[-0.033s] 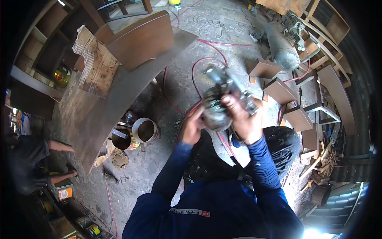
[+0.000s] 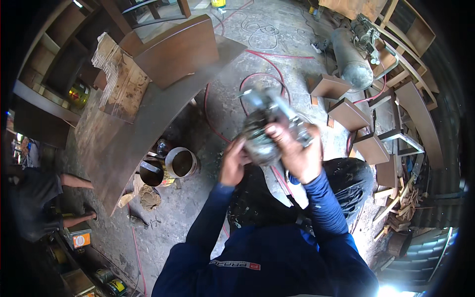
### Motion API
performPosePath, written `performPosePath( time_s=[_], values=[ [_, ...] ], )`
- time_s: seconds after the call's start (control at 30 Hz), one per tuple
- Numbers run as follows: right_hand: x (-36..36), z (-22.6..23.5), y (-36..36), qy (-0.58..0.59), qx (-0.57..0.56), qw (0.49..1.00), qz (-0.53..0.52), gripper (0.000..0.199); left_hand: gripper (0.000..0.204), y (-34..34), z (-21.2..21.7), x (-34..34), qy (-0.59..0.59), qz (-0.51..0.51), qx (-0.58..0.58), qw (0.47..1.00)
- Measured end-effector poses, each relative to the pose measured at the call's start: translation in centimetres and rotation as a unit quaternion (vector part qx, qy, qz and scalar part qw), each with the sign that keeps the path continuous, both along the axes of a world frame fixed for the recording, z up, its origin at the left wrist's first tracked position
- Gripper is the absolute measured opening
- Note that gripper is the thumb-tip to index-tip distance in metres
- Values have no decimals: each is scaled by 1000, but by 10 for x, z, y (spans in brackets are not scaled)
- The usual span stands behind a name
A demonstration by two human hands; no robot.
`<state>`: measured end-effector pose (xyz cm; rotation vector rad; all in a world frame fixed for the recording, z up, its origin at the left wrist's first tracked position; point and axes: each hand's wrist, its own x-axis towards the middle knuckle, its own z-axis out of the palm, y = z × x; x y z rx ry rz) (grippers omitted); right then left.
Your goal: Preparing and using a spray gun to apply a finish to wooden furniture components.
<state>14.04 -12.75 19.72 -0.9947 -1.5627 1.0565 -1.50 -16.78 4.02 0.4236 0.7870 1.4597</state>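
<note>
A metal paint spray gun with a stained cup is held up in front of me, smeared by motion. My right hand grips the gun from the right, its thumb lying across the top near the cup. On the other side, my left hand curls its fingers against the cup's left wall; its fingertips are partly hidden behind the cup. Beneath the gun, a red hose runs over the concrete floor. How the hose joins the gun cannot be made out.
A wide brown board lies to the left, bearing a curved brown panel and torn cardboard. Close by stand a white bucket and an open can. Brown wood pieces and a compressor stand right. Another person's legs show left.
Both hands and the spray gun have shifted slightly left and toward me. My grip looks the same, and the surroundings have stayed put.
</note>
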Motion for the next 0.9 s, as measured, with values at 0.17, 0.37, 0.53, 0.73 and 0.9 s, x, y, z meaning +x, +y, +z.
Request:
performPosePath(
  time_s=[0.17,0.37,0.53,0.73,0.9],
  values=[
    [-63,17,-13,36,129,970,204,29,43,-72,37,-42,5,183,79,980],
    [-50,29,0,46,10,989,141,27,43,-24,41,-41,26,116,38,992],
    [9,37,20,-22,100,992,-72,31,38,50,49,13,11,-50,7,999],
    [8,45,15,-55,82,992,-74,34,43,51,44,6,-16,-41,37,998],
    [-58,46,-1,50,9,989,141,29,40,-17,48,-50,-9,119,52,991]
  ],
)
